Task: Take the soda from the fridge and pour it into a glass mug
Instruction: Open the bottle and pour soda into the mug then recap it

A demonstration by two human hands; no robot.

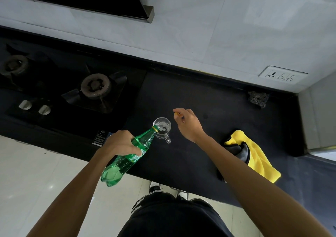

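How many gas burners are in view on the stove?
2. One round grey metal burner sits beside the black countertop; the other at the left edge. More may be off-frame.

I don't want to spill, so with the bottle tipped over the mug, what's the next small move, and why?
Probably tip the green bottle slightly further. The left hand grips it slanted, its open neck over the upright glass mug on the counter, while the right hand pinches the yellow cap off to the side. How full the mug is, I cannot tell.

Open counter [200, 98] between mug [162, 130] and cloth [258, 155], stove [94, 88] at left
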